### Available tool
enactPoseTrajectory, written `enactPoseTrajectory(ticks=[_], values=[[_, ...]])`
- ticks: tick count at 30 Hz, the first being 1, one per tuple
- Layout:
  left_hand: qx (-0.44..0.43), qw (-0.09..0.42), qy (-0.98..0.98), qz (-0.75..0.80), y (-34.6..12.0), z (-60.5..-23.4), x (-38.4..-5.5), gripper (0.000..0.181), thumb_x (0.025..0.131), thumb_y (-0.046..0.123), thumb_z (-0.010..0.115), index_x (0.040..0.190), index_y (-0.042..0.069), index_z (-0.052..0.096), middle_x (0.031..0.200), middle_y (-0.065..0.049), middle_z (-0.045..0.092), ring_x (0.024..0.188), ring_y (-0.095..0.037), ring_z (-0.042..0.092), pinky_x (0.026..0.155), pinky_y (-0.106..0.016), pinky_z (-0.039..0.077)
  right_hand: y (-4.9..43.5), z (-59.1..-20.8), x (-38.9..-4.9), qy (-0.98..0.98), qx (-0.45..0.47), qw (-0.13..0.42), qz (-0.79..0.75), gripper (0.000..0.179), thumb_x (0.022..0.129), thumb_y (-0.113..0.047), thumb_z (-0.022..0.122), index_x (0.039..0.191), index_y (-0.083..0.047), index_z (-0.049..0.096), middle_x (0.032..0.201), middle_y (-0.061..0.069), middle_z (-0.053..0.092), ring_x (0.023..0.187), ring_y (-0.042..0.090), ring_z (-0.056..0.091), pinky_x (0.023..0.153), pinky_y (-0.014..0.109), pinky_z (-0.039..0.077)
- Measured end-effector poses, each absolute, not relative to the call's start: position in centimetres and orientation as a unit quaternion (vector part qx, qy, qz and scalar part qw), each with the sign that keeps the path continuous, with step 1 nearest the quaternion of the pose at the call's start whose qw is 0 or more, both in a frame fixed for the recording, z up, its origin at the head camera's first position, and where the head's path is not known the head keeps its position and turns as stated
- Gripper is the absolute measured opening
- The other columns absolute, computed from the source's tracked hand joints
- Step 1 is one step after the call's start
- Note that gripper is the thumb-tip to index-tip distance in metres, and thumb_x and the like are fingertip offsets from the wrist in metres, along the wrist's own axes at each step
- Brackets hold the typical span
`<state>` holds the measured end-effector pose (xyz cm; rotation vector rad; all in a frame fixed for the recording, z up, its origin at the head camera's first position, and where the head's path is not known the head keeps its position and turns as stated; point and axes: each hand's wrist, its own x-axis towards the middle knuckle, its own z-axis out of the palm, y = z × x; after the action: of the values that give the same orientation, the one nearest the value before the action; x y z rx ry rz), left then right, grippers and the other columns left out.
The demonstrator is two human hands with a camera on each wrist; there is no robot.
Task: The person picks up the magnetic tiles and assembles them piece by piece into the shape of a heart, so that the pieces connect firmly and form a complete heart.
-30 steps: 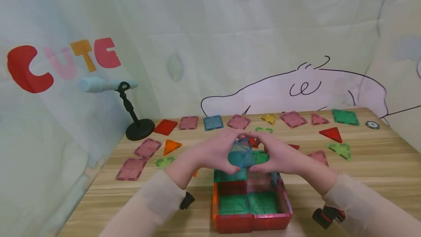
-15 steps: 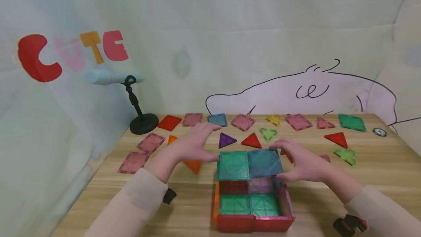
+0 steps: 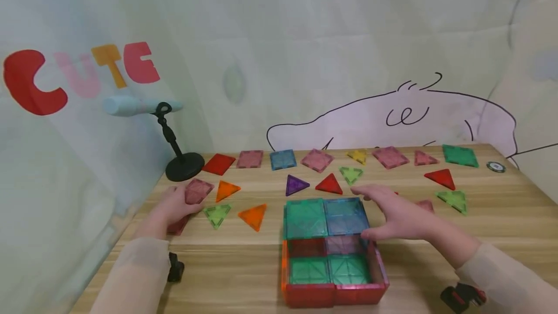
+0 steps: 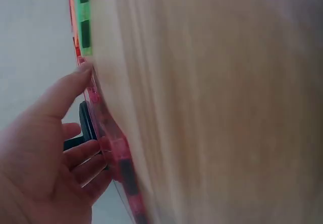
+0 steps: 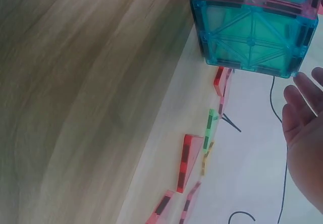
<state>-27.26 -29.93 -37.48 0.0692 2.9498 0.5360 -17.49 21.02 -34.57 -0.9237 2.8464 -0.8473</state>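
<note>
In the head view, my left hand is over two pink square magnetic tiles at the left. Its thumb and fingers are spread about the farther pink tile; the nearer pink tile is mostly hidden under the hand. In the left wrist view, the thumb and fingers come up to the tiles' edges. My right hand, fingers apart, is beside the tile box. Green and blue square tiles cover the box's far half; its near half shows a green floor between red and pink walls.
Orange, light green, purple and red triangle tiles lie beyond and left of the box. Several more tiles line the table's back edge. A black stand holds a pale blue microphone-like thing; a round chip lies far right.
Both hands have parted from above the box, where the blue tile now lies flat beside the green one. The left hand has swung left to the pink tiles; the right stays by the box.
</note>
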Motion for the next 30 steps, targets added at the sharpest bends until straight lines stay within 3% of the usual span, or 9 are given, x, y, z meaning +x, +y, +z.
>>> enactPoseTrajectory(ticks=[9,12,15,19,25,30], values=[[0.003,0.071,0.979,0.191,-29.9,-37.5,-28.2,0.097,0.08,0.032,0.071,0.139,-0.017,0.011,0.131,-0.043,0.03,0.108,-0.049,0.04,0.094,-0.06,0.036,21.5,-34.2,-17.3,0.908,-0.306,-0.021,-0.284,0.082,0.075,-0.041,0.077,0.138,-0.006,0.04,0.13,0.01,0.049,0.113,0.027,0.048,0.081,0.044,0.048],[-0.003,0.062,0.971,0.231,-30.0,-37.3,-28.4,0.107,0.078,0.03,0.072,0.143,-0.013,-0.001,0.137,-0.042,0.023,0.114,-0.05,0.036,0.097,-0.063,0.031,21.6,-34.1,-17.3,0.91,-0.3,-0.02,-0.287,0.08,0.075,-0.038,0.078,0.138,-0.005,0.04,0.13,0.01,0.049,0.114,0.028,0.047,0.084,0.047,0.047],[0.019,0.032,0.97,0.24,-29.5,-36.3,-28.5,0.108,0.077,0.031,0.071,0.144,-0.01,-0.003,0.14,-0.04,0.023,0.118,-0.05,0.034,0.098,-0.063,0.029,21.8,-33.9,-17.3,0.913,-0.288,-0.018,-0.288,0.079,0.074,-0.033,0.079,0.138,-0.005,0.04,0.129,0.01,0.05,0.116,0.029,0.047,0.089,0.051,0.045],[0.071,-0.015,0.974,0.216,-27.7,-33.2,-28.0,0.102,0.077,0.032,0.069,0.144,-0.011,0.005,0.135,-0.037,0.034,0.117,-0.048,0.039,0.098,-0.06,0.033,21.7,-33.5,-17.4,0.913,-0.285,-0.022,-0.292,0.077,0.074,-0.029,0.079,0.137,-0.005,0.042,0.127,0.009,0.052,0.117,0.031,0.047,0.091,0.053,0.043],[0.202,-0.05,0.951,0.229,-22.0,-29.5,-25.6,0.098,0.072,0.024,0.076,0.144,-0.009,0.017,0.121,-0.025,0.052,0.104,-0.035,0.051,0.092,-0.051,0.042,20.8,-32.7,-17.6,0.904,-0.308,-0.034,-0.294,0.072,0.078,-0.038,0.075,0.135,-0.006,0.044,0.127,0.01,0.052,0.114,0.029,0.049,0.087,0.052,0.046],[0.35,-0.045,0.903,0.246,-16.8,-29.1,-23.3,0.087,0.066,0.015,0.08,0.136,-0.005,0.033,0.111,-0.013,0.058,0.098,-0.024,0.055,0.088,-0.041,0.047,19.0,-32.0,-17.5,0.902,-0.326,-0.026,-0.284,0.073,0.079,-0.04,0.074,0.138,-0.008,0.043,0.127,0.007,0.052,0.112,0.025,0.049,0.086,0.048,0.047]])
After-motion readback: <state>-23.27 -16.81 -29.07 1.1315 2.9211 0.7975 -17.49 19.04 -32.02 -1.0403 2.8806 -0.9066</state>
